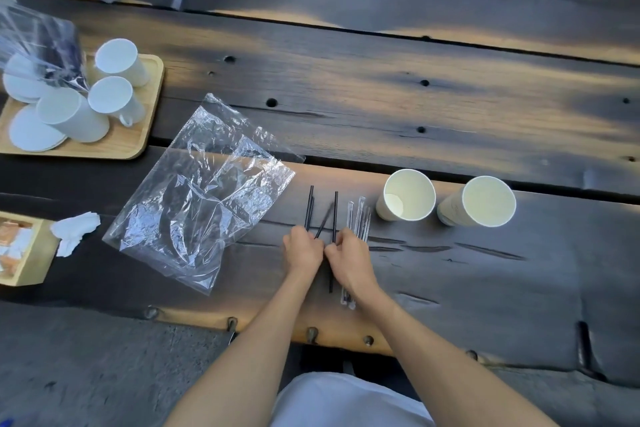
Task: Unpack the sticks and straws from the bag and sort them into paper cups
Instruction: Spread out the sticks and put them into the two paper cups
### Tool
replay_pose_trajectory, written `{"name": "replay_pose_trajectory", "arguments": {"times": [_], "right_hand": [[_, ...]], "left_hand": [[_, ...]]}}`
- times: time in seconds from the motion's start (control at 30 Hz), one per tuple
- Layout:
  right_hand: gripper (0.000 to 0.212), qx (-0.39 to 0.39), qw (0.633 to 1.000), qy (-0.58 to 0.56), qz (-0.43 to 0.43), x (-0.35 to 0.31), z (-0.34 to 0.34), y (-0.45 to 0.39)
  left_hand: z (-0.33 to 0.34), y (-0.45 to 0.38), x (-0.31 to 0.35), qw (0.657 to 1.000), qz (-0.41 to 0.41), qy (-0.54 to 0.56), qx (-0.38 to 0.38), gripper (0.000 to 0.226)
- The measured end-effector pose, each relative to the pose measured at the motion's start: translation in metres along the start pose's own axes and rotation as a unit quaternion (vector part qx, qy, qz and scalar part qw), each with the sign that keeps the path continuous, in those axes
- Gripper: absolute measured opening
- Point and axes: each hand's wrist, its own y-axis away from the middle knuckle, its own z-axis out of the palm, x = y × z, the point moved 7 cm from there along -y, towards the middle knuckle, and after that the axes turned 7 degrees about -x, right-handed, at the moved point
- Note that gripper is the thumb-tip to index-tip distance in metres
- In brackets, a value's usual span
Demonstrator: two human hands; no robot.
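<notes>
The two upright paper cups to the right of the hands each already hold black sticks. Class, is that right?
No. In the head view both upright paper cups stand empty; the black sticks lie on the table by the hands.

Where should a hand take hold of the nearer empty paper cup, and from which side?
Probably around the side wall of the nearer paper cup, about halfway up, coming from its left or near side. It stands upright with its open mouth up, and the second cup stands close on its right, leaving little finger room there.
</notes>
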Motion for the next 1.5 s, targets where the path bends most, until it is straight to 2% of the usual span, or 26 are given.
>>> {"name": "replay_pose_trajectory", "arguments": {"times": [0.1,0.2,0.33,0.43,0.5,0.57,0.67,0.73,0.8,0.87,0.9,0.97,1.03,1.13,1.2,1.27,1.37,1.43,1.5], "right_hand": [[0.018,-0.025,0.997,-0.068,0.004,0.012,-0.002,0.007],[0.02,-0.04,0.99,-0.134,-0.003,0.017,-0.008,0.015],[0.018,-0.073,0.978,-0.193,-0.021,0.011,-0.017,0.024],[0.01,-0.079,0.969,-0.232,-0.041,0.0,-0.024,0.036],[0.01,-0.075,0.963,-0.255,-0.046,-0.004,-0.026,0.043],[0.012,-0.064,0.964,-0.254,-0.055,-0.006,-0.029,0.049],[0.018,-0.025,0.981,-0.171,-0.09,-0.009,-0.038,0.058],[0.027,-0.001,0.99,-0.082,-0.116,-0.01,-0.043,0.066],[0.033,-0.005,0.989,-0.011,-0.147,-0.011,-0.043,0.074],[0.025,-0.037,0.987,0.033,-0.153,-0.008,-0.041,0.077],[0.021,-0.052,0.988,0.022,-0.146,-0.004,-0.042,0.076],[0.017,-0.038,0.989,-0.086,-0.115,0.002,-0.055,0.074],[0.009,-0.038,0.967,-0.235,-0.092,0.004,-0.068,0.073],[0.024,-0.179,0.89,-0.412,-0.083,-0.01,-0.063,0.079],[0.025,-0.246,0.84,-0.475,-0.087,-0.021,-0.062,0.086],[0.019,-0.264,0.813,-0.508,-0.107,-0.024,-0.066,0.088],[0.003,-0.185,0.769,-0.597,-0.132,-0.026,-0.083,0.085],[0.009,-0.107,0.752,-0.632,-0.151,-0.024,-0.098,0.084],[0.009,-0.067,0.749,-0.637,-0.168,-0.023,-0.105,0.087]], "left_hand": [[-0.004,0.0,0.005,1.0,-0.001,-0.022,-0.006,0.023],[-0.01,0.005,0.011,0.999,0.038,0.012,-0.026,0.015],[-0.01,0.012,0.003,0.978,0.072,0.175,-0.09,0.013],[-0.01,0.028,0.004,0.957,0.098,0.244,-0.124,0.018],[-0.006,0.042,0.004,0.936,0.087,0.31,-0.145,0.023],[0.001,0.058,0.006,0.899,0.066,0.39,-0.187,0.019],[0.009,0.079,0.012,0.853,0.06,0.458,-0.244,0.018],[0.013,0.087,0.014,0.854,0.074,0.448,-0.254,0.023],[0.017,0.093,0.014,0.876,0.094,0.397,-0.256,0.03],[0.021,0.099,0.012,0.894,0.111,0.346,-0.261,0.032],[0.021,0.101,0.011,0.898,0.109,0.338,-0.261,0.031],[0.018,0.106,0.011,0.895,0.099,0.345,-0.267,0.026],[0.02,0.115,0.012,0.877,0.097,0.358,-0.307,0.022],[0.032,0.135,0.013,0.834,0.095,0.346,-0.419,0.02],[0.037,0.147,0.013,0.812,0.105,0.323,-0.475,0.022],[0.038,0.153,0.013,0.801,0.107,0.321,-0.494,0.027],[0.036,0.15,0.006,0.827,0.128,0.318,-0.445,0.032],[0.034,0.146,-0.002,0.839,0.134,0.344,-0.4,0.034],[0.036,0.145,-0.01,0.834,0.121,0.393,-0.368,0.032]]}}
